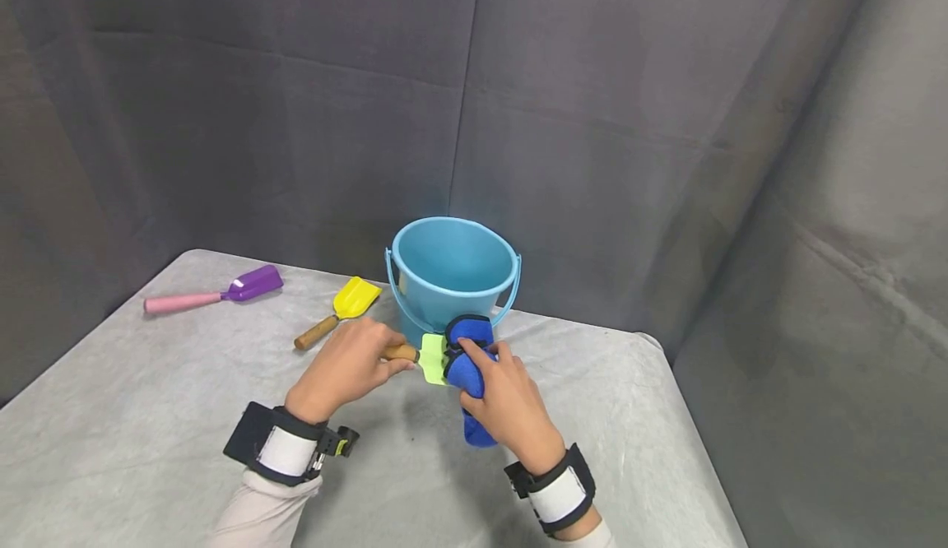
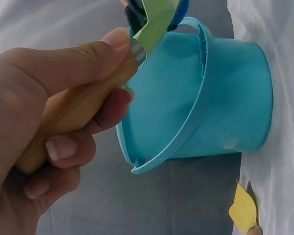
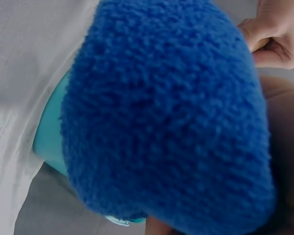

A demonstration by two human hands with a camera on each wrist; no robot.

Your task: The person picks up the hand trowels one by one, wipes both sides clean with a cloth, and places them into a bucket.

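Observation:
My left hand (image 1: 348,367) grips the wooden handle (image 2: 73,110) of a small shovel with a light green blade (image 1: 433,358), held just in front of a blue bucket (image 1: 452,272). My right hand (image 1: 504,396) holds a fuzzy blue cloth (image 1: 467,371) wrapped against the green blade. The right wrist view is almost filled by the blue cloth (image 3: 166,117), with the bucket (image 3: 49,137) behind it. In the left wrist view the green blade (image 2: 157,22) points up past the bucket's rim and bail handle (image 2: 186,132).
A yellow shovel with a wooden handle (image 1: 341,309) lies left of the bucket. A purple shovel with a pink handle (image 1: 218,293) lies further left near the table's back edge. A grey cloth covers the table (image 1: 148,416); a dark curtain hangs behind.

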